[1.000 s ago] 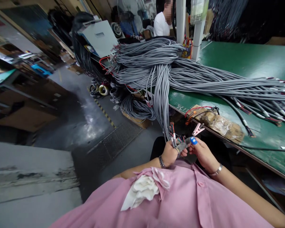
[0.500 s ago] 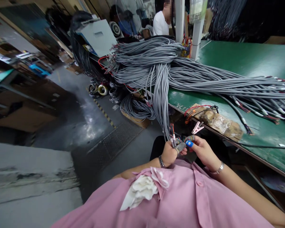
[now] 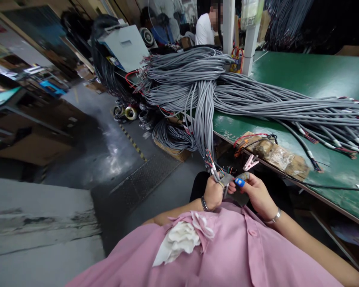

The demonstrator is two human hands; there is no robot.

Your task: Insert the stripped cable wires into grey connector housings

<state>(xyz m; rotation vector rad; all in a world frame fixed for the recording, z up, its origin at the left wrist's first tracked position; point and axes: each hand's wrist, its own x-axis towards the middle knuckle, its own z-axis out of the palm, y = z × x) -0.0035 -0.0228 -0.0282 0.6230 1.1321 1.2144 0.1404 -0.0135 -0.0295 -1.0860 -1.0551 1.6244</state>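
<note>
Close in front of my body, my left hand (image 3: 214, 192) is closed round the ends of several grey cables (image 3: 214, 172). Thin coloured wires (image 3: 209, 158) fan out from the cable ends above the fingers. My right hand (image 3: 255, 191) meets it from the right, thumb and forefinger pinched beside the wires. What that pinch holds is too small to make out. Grey covers wrap fingers on both hands, and a blue wrap (image 3: 239, 182) is on my right thumb. The held cables hang from a large grey cable bundle (image 3: 205, 107) over the table edge.
A green table (image 3: 299, 71) carries the cable pile, a tape-wrapped block (image 3: 275, 153) and a pink clip (image 3: 250, 162) at its edge. A coiled grey cable (image 3: 173, 137) lies in a box below. A person in a white shirt (image 3: 204, 30) sits behind.
The held cable ends have tilted left, and their coloured wires stand more spread above my left hand. My right hand has shifted slightly right and down.
</note>
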